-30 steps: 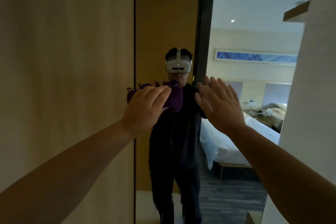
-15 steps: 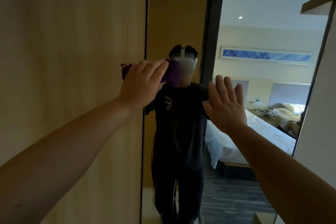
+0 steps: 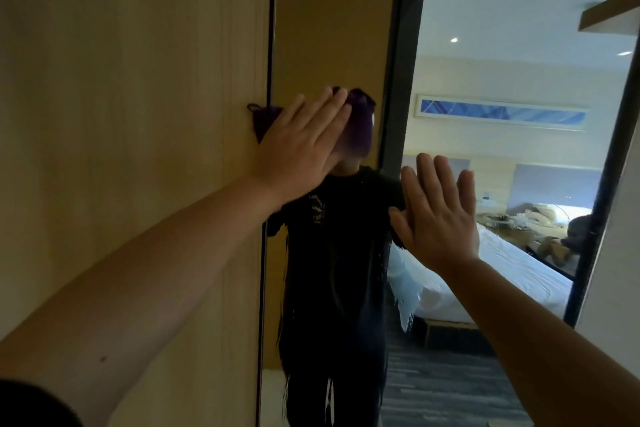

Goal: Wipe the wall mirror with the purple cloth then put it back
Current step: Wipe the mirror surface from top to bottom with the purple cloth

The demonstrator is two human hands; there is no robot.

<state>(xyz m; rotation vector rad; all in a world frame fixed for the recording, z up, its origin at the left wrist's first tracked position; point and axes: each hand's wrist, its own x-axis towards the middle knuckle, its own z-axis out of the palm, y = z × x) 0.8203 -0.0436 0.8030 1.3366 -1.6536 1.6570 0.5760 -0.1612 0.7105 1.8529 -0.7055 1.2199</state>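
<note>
The tall wall mirror (image 3: pixel 485 156) fills the middle and right of the head view, framed in dark metal. My left hand (image 3: pixel 301 146) lies flat with straight fingers, pressing the purple cloth (image 3: pixel 358 125) against the glass near the mirror's left edge. Part of the cloth (image 3: pixel 263 121) sticks out to the left over the wooden panel. My right hand (image 3: pixel 438 215) is held up flat with spread fingers at or just in front of the glass, lower and to the right; I cannot tell if it touches. My reflection stands behind both hands.
A light wooden wall panel (image 3: pixel 131 114) borders the mirror on the left. A white wall edge (image 3: pixel 620 253) runs down the right side. The glass reflects a room with a white bed (image 3: pixel 502 274) and grey carpet.
My left hand has carried the cloth upward along the glass near the mirror's left edge. The right hand stays raised and flat. My view has moved closer and shifted right.
</note>
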